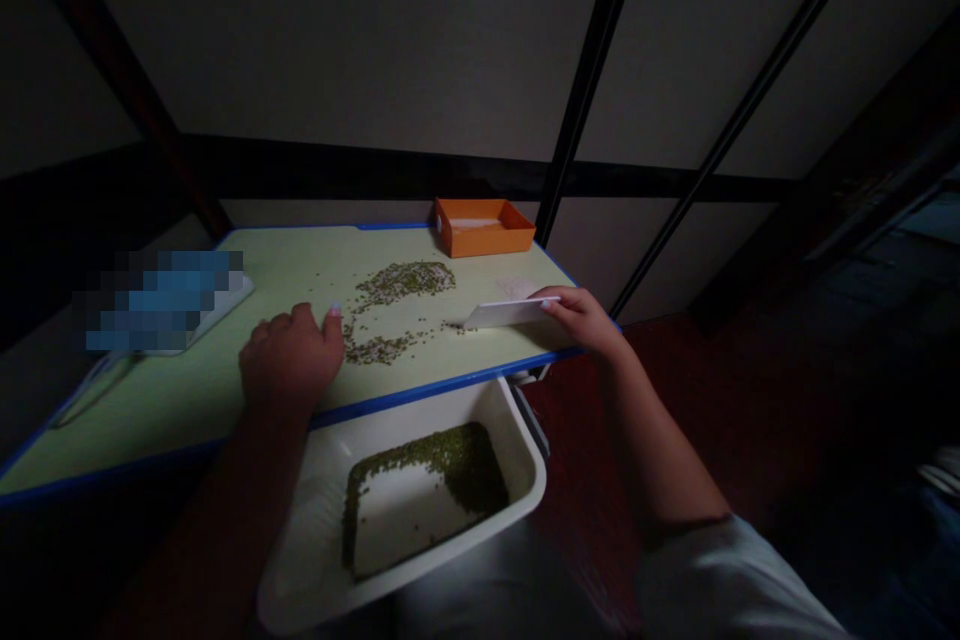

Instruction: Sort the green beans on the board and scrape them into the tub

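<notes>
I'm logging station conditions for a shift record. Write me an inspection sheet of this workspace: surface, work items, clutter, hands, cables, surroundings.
Surface: pale green table, blue edging; seeds scattered mainly in two patches.
Work items: white card, left end close to a few stray seeds; white tub at the table's near edge, more seeds inside.
Clutter: orange box at the far right; blurred item at the left, identity unclear.
Hands: right hand grips the card; left hand beside the nearer patch, palm hidden, so any hold is unclear.
Cables: pale cable near the blurred item.
Surroundings: panelled wall behind, red floor at right; dim light.
</notes>
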`<state>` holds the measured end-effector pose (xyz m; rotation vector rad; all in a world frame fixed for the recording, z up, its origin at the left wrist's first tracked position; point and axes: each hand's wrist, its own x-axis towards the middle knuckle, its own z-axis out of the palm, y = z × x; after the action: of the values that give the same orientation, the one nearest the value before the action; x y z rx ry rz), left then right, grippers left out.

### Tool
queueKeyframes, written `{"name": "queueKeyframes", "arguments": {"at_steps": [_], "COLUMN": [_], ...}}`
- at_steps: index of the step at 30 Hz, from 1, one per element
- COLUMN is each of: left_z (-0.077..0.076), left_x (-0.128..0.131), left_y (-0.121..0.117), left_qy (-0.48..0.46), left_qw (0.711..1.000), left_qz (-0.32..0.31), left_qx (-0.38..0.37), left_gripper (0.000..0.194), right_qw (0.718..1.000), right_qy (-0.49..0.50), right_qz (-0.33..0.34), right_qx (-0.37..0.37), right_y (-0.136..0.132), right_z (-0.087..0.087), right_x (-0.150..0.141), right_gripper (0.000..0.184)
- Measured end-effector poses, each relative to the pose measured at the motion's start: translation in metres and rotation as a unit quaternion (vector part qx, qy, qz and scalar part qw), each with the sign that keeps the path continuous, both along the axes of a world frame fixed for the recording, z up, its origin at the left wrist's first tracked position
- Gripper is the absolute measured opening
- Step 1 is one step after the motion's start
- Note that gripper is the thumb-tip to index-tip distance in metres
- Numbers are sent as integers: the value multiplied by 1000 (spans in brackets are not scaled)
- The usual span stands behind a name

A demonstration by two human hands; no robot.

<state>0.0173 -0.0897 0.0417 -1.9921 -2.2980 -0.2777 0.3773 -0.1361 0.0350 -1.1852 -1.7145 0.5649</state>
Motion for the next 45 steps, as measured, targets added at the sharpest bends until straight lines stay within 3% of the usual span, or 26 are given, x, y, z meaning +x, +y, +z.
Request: {"name": "queueKeyframes", "arguments": {"at_steps": [10, 16, 19, 23, 27, 34, 45], "left_z": [2, 2, 2, 0, -2, -4, 1], "left_x": [2, 2, 1, 0, -2, -2, 0], "left_y": [-4, -4, -3, -2, 0, -1, -6], "left_qy": [-13, -10, -12, -18, -25, -30, -44], "left_qw": [1000, 1000, 1000, 1000, 1000, 999, 999], "left_qz": [1, -4, -1, -4, -11, -11, -14], "left_qx": [0, -5, -3, 7, 7, 19, 16], "left_gripper": [62, 62, 63, 64, 64, 64, 63], "right_qw": [999, 997, 992, 960, 932, 905, 919], "right_qy": [35, 72, 99, 151, 190, 264, 282], "right_qz": [-2, -16, -75, -232, -309, -325, -253], "right_qx": [-8, -8, 11, 43, 8, -78, -112], "right_y": [-28, -39, -41, -40, -40, -55, -75], "right_z": [4, -4, -10, -11, -8, -14, -13], "right_x": [-14, -37, -49, -53, -44, -43, -89], "right_gripper": [46, 48, 46, 50, 56, 63, 59]}}
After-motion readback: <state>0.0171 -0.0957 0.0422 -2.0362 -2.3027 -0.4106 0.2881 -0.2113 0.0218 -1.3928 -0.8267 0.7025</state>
